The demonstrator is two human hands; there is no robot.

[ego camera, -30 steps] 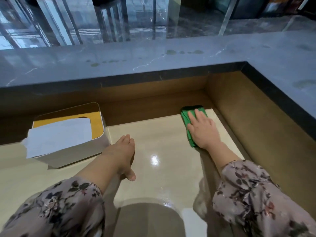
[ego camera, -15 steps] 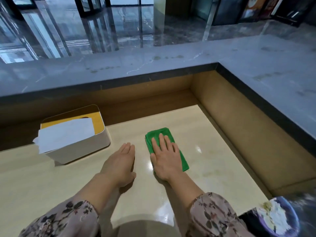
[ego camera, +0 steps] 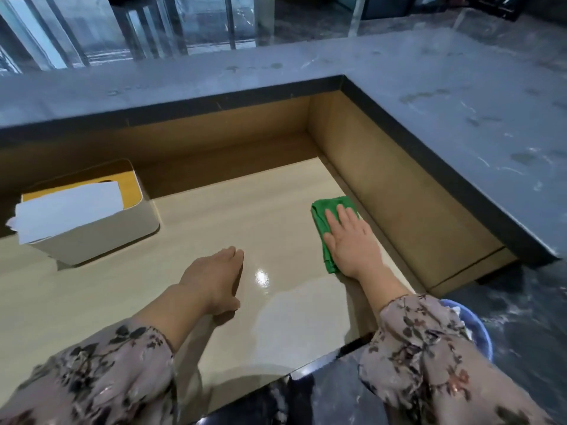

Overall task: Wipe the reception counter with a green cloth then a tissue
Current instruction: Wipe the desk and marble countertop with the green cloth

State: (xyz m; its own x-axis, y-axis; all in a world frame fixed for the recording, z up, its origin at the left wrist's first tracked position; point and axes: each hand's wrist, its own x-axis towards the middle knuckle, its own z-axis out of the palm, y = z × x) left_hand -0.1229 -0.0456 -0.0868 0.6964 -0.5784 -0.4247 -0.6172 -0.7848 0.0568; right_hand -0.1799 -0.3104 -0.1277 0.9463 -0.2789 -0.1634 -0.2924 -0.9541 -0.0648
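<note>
Two hands lie on the pale glossy surface (ego camera: 199, 228), well apart from each other. The right hand (ego camera: 352, 240) is spread flat, palm down, fingers (ego camera: 340, 214) together and pointing toward the far edge, pressing on the green cloth (ego camera: 322, 216). It does not clutch the cloth; it only bears down on it. The cloth is folded into a long strip and lies against the right edge of the surface, just beside the brown side wall (ego camera: 399, 210), nearer the far right corner than the near one. Its far end and left margin show past the fingers and palm; the rest is covered. The left hand (ego camera: 214, 277) rests near the middle of the surface, fingers straight and closed together, holding nothing, with a bright glare spot just to its right. Both forearms come out of floral sleeves (ego camera: 107, 369) at the near edge. Toward the far left corner stands a white tissue box (ego camera: 101, 234) with a yellow top, and a tissue (ego camera: 67, 210) lies flat across its opening, overhanging its left side. A grey marbled ledge (ego camera: 460, 102) rises above the far and right edges. Beyond the near right corner, part of a blue basin (ego camera: 478, 329) shows behind the right sleeve.
</note>
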